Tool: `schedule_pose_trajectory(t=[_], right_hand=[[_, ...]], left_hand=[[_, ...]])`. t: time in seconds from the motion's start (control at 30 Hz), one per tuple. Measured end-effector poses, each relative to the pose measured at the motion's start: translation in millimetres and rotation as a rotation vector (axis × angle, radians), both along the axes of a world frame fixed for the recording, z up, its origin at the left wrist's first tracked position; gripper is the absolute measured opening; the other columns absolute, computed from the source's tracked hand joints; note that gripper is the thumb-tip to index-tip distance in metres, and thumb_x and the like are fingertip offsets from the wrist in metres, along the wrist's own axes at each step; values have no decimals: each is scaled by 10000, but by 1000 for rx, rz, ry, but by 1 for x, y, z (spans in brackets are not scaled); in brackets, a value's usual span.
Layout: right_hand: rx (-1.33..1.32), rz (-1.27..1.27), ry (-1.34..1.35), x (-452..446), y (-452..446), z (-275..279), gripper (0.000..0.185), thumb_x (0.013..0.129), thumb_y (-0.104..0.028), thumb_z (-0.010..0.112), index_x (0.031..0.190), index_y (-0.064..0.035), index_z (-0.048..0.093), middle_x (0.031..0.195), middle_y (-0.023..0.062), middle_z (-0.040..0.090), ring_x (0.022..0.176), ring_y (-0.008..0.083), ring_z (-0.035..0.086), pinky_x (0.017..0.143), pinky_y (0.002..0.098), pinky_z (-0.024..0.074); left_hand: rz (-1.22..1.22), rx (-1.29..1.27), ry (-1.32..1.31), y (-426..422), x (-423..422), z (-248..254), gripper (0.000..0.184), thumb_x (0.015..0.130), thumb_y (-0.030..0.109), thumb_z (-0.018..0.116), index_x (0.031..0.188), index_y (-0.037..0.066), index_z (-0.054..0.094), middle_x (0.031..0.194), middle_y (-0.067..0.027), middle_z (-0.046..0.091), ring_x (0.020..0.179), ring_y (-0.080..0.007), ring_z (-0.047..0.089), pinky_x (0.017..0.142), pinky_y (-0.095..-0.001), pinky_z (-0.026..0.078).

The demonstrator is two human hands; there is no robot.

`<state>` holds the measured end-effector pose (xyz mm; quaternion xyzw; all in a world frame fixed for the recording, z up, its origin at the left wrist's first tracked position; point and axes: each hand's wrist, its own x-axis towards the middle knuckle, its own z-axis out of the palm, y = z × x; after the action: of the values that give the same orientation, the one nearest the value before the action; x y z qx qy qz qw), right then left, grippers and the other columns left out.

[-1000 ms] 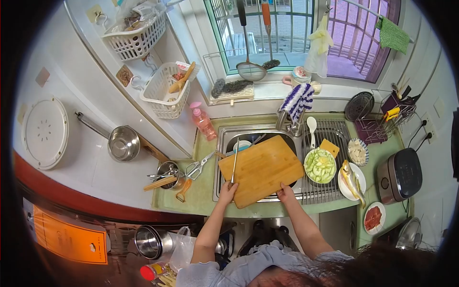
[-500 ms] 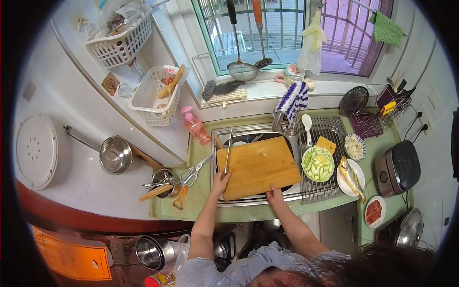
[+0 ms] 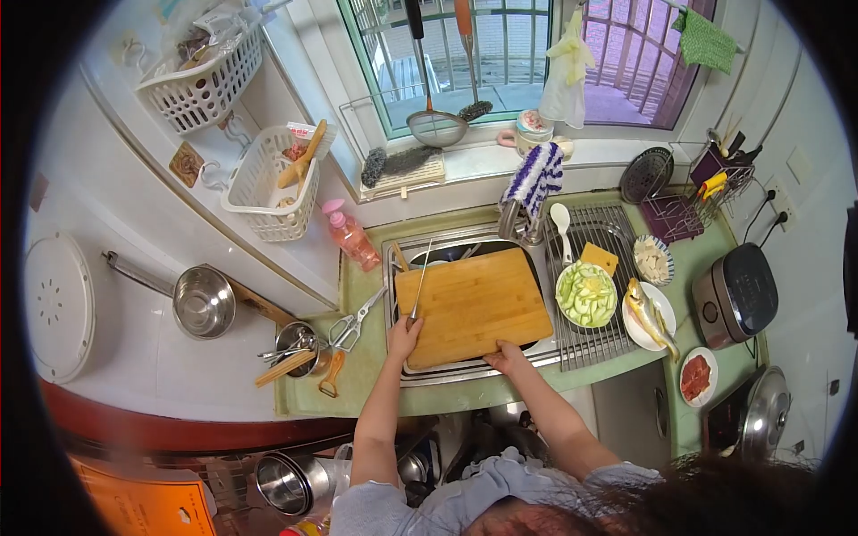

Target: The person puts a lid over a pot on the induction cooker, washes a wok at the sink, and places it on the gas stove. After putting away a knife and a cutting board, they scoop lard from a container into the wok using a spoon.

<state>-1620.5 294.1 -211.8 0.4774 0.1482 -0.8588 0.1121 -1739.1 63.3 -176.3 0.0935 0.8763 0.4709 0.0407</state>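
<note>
A wooden cutting board lies across the sink, covering most of its basin. My left hand is closed at the board's left edge, round the handle of a knife whose narrow blade points away over the board. At the front edge, my right hand grips the board, fingers partly hidden beneath it. To the right of the board, a bowl of sliced green vegetable stands on the drying rack, near a white spoon and a yellow sponge.
Scissors, a peeler and a utensil pot are at left, near a soap bottle. On the right are a fish, sliced meat, a bowl of white pieces and a cooker. A faucet stands behind the board.
The board has turned from a tilted angle to nearly square over the sink, with both hands still on it. The camera view has shifted, moving the surroundings left in the frame.
</note>
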Motion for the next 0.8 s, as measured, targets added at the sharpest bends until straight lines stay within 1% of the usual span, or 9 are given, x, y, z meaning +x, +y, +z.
schedule_pose_trajectory(t=[0.03,0.1,0.17,0.23,0.33,0.4,0.53,0.73,0.8], right_hand=[[2,-1,-2,4,1,-6,248,877,-97,377,1107,-15,420,1123,158,482,1024,304,483,877,434,408],[-51,-50,164,13,4,-11,346,902,-176,365,1147,69,350,1230,261,353,1143,381,371,959,489,325],[-57,-8,162,21,13,-8,354,891,-173,387,1145,72,348,1223,261,363,1132,384,383,955,486,334],[-67,33,155,35,16,4,364,880,-169,409,1144,74,346,1217,261,373,1120,388,396,951,483,342],[-83,10,154,59,19,17,314,854,-144,445,1086,64,406,1127,242,469,1042,355,479,919,452,390],[12,46,207,72,24,22,229,835,-131,463,1004,24,471,1016,192,555,952,297,545,876,408,436],[101,0,267,99,42,29,219,860,-145,447,1021,2,464,1025,160,552,964,259,541,877,368,439],[398,8,152,169,51,30,185,854,-144,446,1008,-47,481,947,104,581,868,202,576,746,314,485],[390,-56,160,198,44,28,185,851,-140,450,1012,-53,477,962,101,575,848,195,575,721,302,485]], left_hand=[[8,-85,-9,1,3,8,296,782,275,587,729,-5,507,657,-75,448,565,-198,446,528,-333,376],[-1,-3,-117,0,13,13,287,801,292,566,773,10,523,656,-63,463,561,-191,466,522,-327,392],[-13,77,-218,1,18,19,285,820,309,544,817,25,539,656,-51,477,556,-184,487,517,-321,409],[80,620,-832,9,35,40,268,853,309,507,926,52,535,667,-33,497,569,-157,512,515,-295,440],[-28,760,-925,27,62,42,255,867,296,491,976,67,516,669,-26,502,568,-143,512,516,-276,455],[-77,773,-927,44,71,31,257,865,295,495,971,62,517,675,-34,505,575,-147,516,519,-281,455],[-84,672,-950,74,74,23,263,860,290,506,935,39,527,680,-54,524,593,-160,536,534,-287,455],[-251,410,-751,86,50,-11,270,849,273,516,838,3,528,654,-58,537,593,-165,556,532,-276,444],[-275,369,-779,86,44,-19,268,842,268,528,826,1,526,664,-59,540,606,-160,561,542,-286,450]])
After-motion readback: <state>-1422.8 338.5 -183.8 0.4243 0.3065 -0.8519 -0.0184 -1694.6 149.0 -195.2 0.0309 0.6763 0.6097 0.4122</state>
